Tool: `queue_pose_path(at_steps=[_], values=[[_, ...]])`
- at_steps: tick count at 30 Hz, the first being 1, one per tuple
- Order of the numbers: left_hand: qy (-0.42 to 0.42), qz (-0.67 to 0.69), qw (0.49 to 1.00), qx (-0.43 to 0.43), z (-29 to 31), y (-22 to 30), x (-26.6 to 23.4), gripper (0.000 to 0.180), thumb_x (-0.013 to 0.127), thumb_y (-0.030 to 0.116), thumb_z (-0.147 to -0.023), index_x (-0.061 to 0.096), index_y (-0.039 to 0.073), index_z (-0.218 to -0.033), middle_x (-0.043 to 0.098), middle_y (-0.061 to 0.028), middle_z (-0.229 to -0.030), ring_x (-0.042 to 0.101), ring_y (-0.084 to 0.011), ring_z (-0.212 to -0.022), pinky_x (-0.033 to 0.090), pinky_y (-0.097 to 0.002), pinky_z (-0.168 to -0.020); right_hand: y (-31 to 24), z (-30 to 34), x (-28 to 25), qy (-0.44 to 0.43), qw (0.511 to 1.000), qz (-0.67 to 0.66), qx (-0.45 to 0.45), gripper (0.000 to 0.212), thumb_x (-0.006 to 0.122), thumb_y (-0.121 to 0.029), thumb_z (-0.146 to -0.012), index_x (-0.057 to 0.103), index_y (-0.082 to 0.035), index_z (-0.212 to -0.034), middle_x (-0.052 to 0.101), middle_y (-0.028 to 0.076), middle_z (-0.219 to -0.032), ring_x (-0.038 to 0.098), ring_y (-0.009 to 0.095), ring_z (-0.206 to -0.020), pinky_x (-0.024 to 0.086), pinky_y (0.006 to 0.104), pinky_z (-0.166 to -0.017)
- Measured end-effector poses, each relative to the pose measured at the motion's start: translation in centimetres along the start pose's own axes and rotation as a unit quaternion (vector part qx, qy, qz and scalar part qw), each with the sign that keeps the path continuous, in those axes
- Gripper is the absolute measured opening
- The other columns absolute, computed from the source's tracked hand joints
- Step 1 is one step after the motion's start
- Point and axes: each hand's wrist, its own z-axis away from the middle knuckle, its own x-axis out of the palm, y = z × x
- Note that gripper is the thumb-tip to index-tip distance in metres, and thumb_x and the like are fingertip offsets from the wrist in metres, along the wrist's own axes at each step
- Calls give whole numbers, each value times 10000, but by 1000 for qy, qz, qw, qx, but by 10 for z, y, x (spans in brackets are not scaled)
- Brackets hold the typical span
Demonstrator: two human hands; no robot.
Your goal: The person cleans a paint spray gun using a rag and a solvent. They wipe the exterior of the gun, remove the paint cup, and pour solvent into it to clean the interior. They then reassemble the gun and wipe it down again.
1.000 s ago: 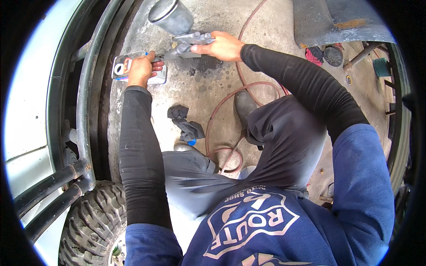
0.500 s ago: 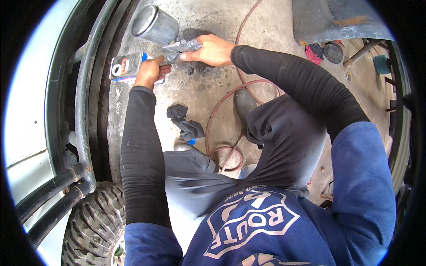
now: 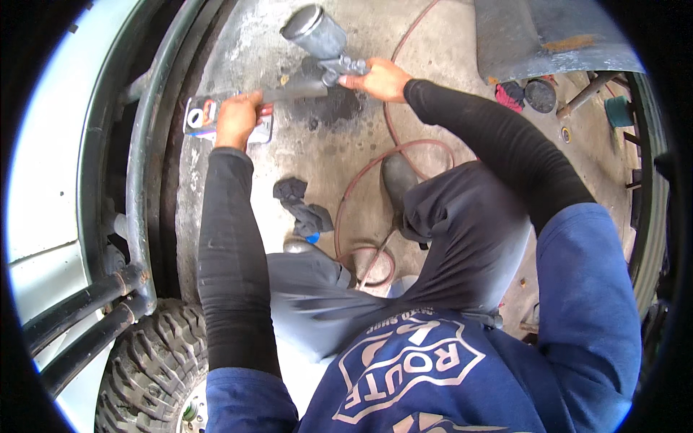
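My right hand (image 3: 385, 79) is wrapped round a metal spray gun (image 3: 341, 68), whose grey cup (image 3: 317, 32) tilts toward the upper left. To its left, my left hand (image 3: 238, 121) is closed over a rectangular container (image 3: 196, 120) with a white ring and an orange-brown mark on its top. A blurred grey strip (image 3: 292, 94) runs from the left fingers toward the gun's front. Whether it is a flat blade or something else I cannot tell. Exactly what the left fingers grip is hidden.
A dark rag (image 3: 299, 206) and a red hose (image 3: 354, 180) lie on the stained concrete floor. A vehicle's tubular side bar (image 3: 137, 180) and knobby tyre (image 3: 151, 361) line the left. At upper right are a metal panel (image 3: 512, 43), a dark round container (image 3: 539, 96) and a red-and-black cloth (image 3: 510, 95).
My right hand has drawn the spray gun to the right, away from my left hand. The left fingers have curled in, and the grey strip now shows between the hands.
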Motion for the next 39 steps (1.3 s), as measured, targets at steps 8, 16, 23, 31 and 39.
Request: queue_pose_path(at_steps=[8, 16, 23, 31, 39], values=[[45, -83, 985, 146, 3, -4, 0, 267, 569, 172, -917, 697, -19, -1053, 723, -114, -859, 700, -152, -769, 511, -285, -694, -4, -2, -9, -16, 996, 85, 34, 648, 551, -615, -871, 688, -6, -1043, 677, 229, -987, 629, 387, -979, 482, 449, -867], [41, -128, 978, 161, 4, 5, 5, 264, 567, 166, -940, 683, 2, -1111, 718, -73, -894, 682, -130, -801, 490, -259, -684, -2, -3, -2, -22, 996, 76, 30, 557, 589, -559, -892, 675, -58, -1120, 688, 162, -980, 633, 290, -970, 467, 397, -873], [86, -173, 960, 201, 2, -2, 12, 225, 600, 205, -902, 720, 68, -1034, 689, -139, -787, 674, -260, -766, 502, -353, -724, -20, 2, -6, -50, 997, 63, -18, 665, 504, -596, -915, 637, 4, -1168, 638, 256, -1091, 608, 416, -1036, 478, 461, -911], [98, -253, 941, 204, 8, 0, 14, 211, 632, 240, -883, 726, 111, -1021, 695, -179, -948, 659, -370, -942, 506, -426, -826, -31, 2, 9, -9, 1000, 6, 4, 677, 596, -629, -855, 654, -16, -1138, 683, 189, -1025, 631, 342, -981, 474, 428, -866], [112, -225, 947, 200, 13, 4, 18, 222, 631, 226, -863, 732, 97, -1012, 691, -186, -985, 656, -370, -972, 499, -425, -858, -30, -2, 17, -62, 998, -18, -16, 681, 559, -602, -875, 649, 30, -1114, 659, 269, -1043, 622, 391, -1046, 481, 436, -896]])
